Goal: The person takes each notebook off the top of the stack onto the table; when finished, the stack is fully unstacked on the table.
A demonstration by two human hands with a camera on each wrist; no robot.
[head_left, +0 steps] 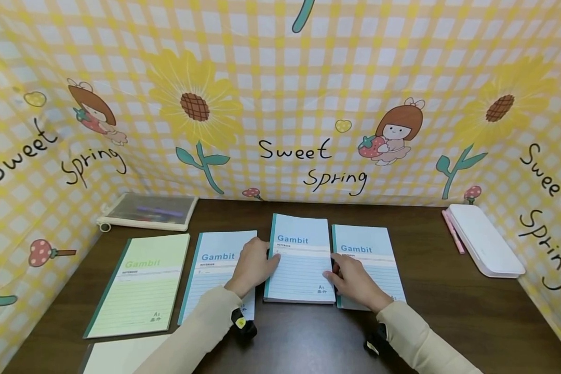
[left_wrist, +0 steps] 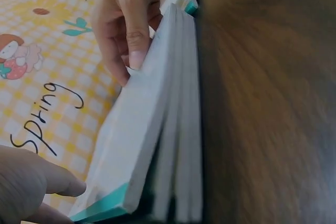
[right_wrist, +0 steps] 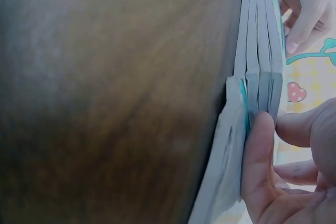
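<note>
A stack of blue Gambit notebooks (head_left: 301, 270) with teal spines lies at the middle of the table. My left hand (head_left: 252, 264) holds its left side, the thumb over the cover's edge. On the opposite side my right hand (head_left: 355, 279) grips the right edge between thumb and curled fingers. The right wrist view shows several page edges of the stack (right_wrist: 257, 51) one above another. Under my right forearm lies another blue notebook (head_left: 374, 239), close against the stack. A further blue notebook (head_left: 215, 244) sits partly beneath my left hand and sleeve.
A green Gambit notebook (head_left: 145, 291) lies at the left, with a pale notebook-like sheet (head_left: 117, 356) in front of it. Behind stands a mesh pencil pouch (head_left: 145, 210). At the right are a white case (head_left: 486, 239) and a pink pen (head_left: 455, 234). Checked cloth (head_left: 285, 93) walls the table.
</note>
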